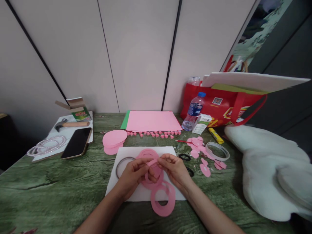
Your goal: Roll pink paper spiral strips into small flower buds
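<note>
Over a white board (170, 150), my left hand (136, 174) and my right hand (174, 167) meet, fingertips pinched together on a thin curled pink paper strip (153, 162). The strip's far part is hidden by my fingers. Flat pink paper rings (164, 211) lie beneath and in front of my hands, one overhanging the board's near edge. Partly under my left hand is a thin round hoop (117, 166). Two black loops (184, 157) rest beside my right wrist; what they belong to is unclear.
Beyond the board lie pink paper discs (114, 138), small pink rolls (156, 133) and pink sheets (153, 120). To the right are pink scraps (205, 170), a tape roll (227, 152), a glue stick (215, 135), a bottle (194, 112) and a red bag (219, 112). A phone (77, 143) and a hammer (75, 124) lie left.
</note>
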